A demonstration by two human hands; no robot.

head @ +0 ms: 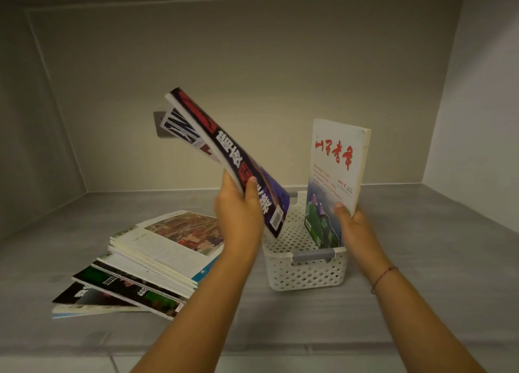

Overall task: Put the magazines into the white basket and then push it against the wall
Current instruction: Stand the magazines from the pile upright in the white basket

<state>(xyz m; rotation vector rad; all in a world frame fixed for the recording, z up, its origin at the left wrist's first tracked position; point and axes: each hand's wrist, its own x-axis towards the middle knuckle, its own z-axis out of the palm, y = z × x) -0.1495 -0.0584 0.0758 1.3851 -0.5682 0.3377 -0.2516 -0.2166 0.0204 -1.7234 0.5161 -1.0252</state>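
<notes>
A white perforated basket (306, 274) with grey handles stands on the grey floor at centre right. My left hand (238, 212) grips a dark magazine (224, 150) with white and red lettering, tilted up to the left, its lower corner over the basket's left side; a second thin magazine shows behind it. My right hand (356, 229) holds a pale magazine (334, 176) with red characters upright, its bottom edge inside the basket on the right. A loose pile of several magazines (157, 257) lies on the floor to the left of the basket.
The back wall (252, 63) runs behind the basket with a gap of floor between them. A grey wall plate (160, 125) sits on it behind the dark magazine. Side walls close in left and right. Tiled floor lies in the foreground.
</notes>
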